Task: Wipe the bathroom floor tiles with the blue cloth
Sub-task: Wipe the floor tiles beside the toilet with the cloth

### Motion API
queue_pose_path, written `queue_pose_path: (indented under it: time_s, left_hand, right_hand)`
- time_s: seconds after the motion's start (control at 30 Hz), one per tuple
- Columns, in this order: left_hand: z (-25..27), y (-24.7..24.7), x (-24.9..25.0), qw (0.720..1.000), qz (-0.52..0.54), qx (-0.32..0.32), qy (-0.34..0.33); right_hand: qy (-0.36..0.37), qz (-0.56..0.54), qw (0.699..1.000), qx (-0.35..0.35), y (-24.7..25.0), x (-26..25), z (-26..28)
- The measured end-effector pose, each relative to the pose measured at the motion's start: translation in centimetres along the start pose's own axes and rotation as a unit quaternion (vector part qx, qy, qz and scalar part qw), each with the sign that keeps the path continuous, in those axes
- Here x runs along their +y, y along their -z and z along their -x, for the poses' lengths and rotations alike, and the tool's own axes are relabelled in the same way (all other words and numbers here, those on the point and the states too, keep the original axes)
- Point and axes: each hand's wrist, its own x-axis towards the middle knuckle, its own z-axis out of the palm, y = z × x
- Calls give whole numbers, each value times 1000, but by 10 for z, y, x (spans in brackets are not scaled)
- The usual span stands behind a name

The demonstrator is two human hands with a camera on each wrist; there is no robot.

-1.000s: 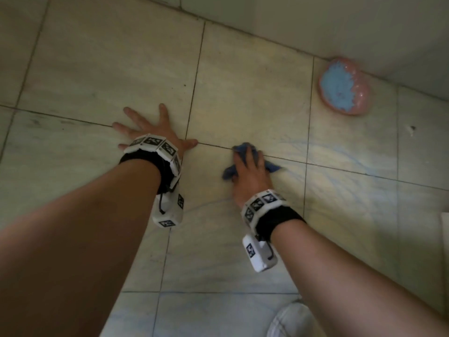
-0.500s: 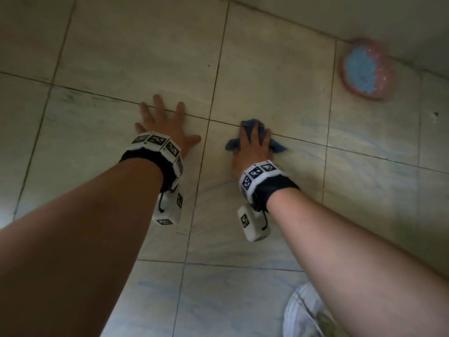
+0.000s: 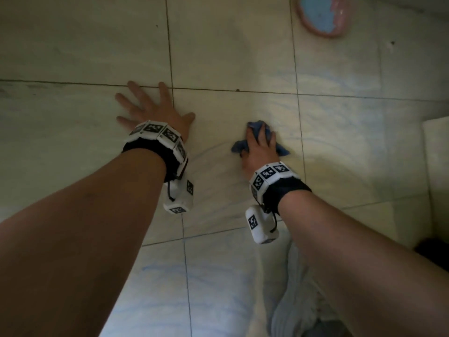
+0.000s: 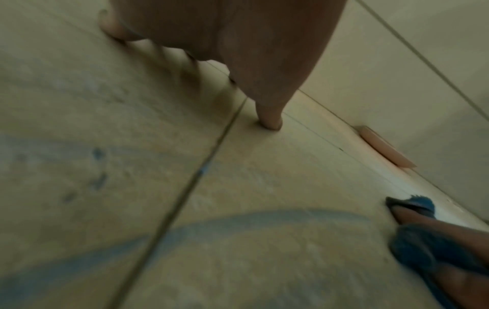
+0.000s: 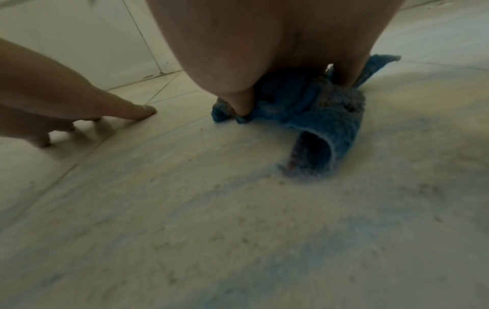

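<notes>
The blue cloth [image 3: 281, 150] lies bunched on a pale floor tile [image 3: 218, 113], just short of a grout line. My right hand [image 3: 260, 139] sits on top of it, and its thumb and fingers dig into the folds. In the right wrist view the blue cloth [image 5: 317, 121] bulges out below my right hand [image 5: 291, 92], with one loose fold curling toward the camera. My left hand [image 3: 150, 108] lies flat on the tile to the left, fingers spread and holding nothing. The left wrist view shows my left hand [image 4: 211, 52] with its fingertips on the floor, and the cloth [image 4: 418, 246] at the lower right.
A round pink thing with a blue middle [image 3: 320, 15] lies by the wall at the top right. A white raised edge [image 3: 437, 147] stands at the right. A pale shoe or leg [image 3: 291, 300] is below my right arm. Faint blue streaks [image 4: 238, 221] cross the tiles.
My right hand has dragged the cloth back toward me, off the grout line. My left hand has slipped back a little and stays flat. The view has tipped downward.
</notes>
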Motion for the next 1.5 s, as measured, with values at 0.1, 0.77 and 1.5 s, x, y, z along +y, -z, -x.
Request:
queue_pose_path:
  time_s: [0.1, 0.77, 1.5]
  left_hand:
    - [1, -3, 5, 1000, -13, -8, -13]
    - [2, -1, 41, 997, -17, 8, 81]
    - [-6, -8, 77, 1000, -6, 4, 21]
  right_hand:
    - [-7, -8, 1000, -7, 1, -5, 3]
    - [133, 1, 990, 55, 35, 13, -47]
    - [129, 20, 989, 74, 46, 30, -64]
